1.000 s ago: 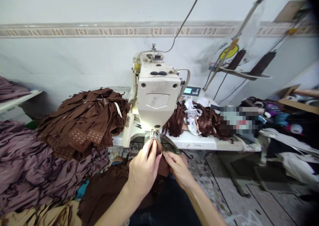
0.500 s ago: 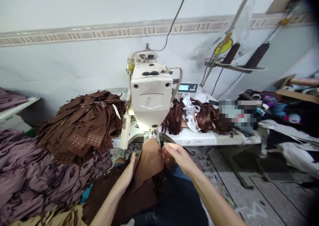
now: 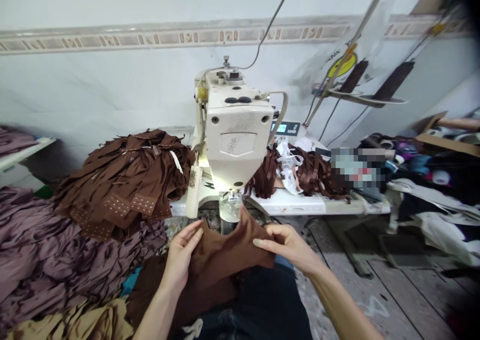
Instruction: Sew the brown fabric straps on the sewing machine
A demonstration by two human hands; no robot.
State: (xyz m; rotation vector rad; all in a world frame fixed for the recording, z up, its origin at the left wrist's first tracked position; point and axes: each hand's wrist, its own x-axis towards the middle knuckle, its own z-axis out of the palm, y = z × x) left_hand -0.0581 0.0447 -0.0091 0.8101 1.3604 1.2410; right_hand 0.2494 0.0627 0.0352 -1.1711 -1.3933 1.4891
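Note:
A brown fabric piece (image 3: 228, 252) is stretched between my two hands, just in front of the sewing machine (image 3: 236, 140). My left hand (image 3: 182, 250) pinches its upper left corner between thumb and fingers. At the right end, my right hand (image 3: 285, 245) grips the same cloth, thumb on top. A raised peak of the fabric stands close below the machine's needle area (image 3: 230, 205); whether it touches there I cannot tell. The rest of the cloth hangs down over my lap, covering part of my dark trousers (image 3: 266, 305).
Brown garments with rows of metal fasteners (image 3: 127, 175) are heaped left of the machine. Mauve fabric (image 3: 75, 260) lies piled below them. Brown straps (image 3: 313, 172) and white tape (image 3: 288, 167) lie on the worktable (image 3: 296, 206) at right. A thread stand (image 3: 360, 98) holds dark cones.
The cloth has come away from under the machine head toward me and is spread wider. My right hand has shifted right and down, my left hand slightly left. The view has shifted a little.

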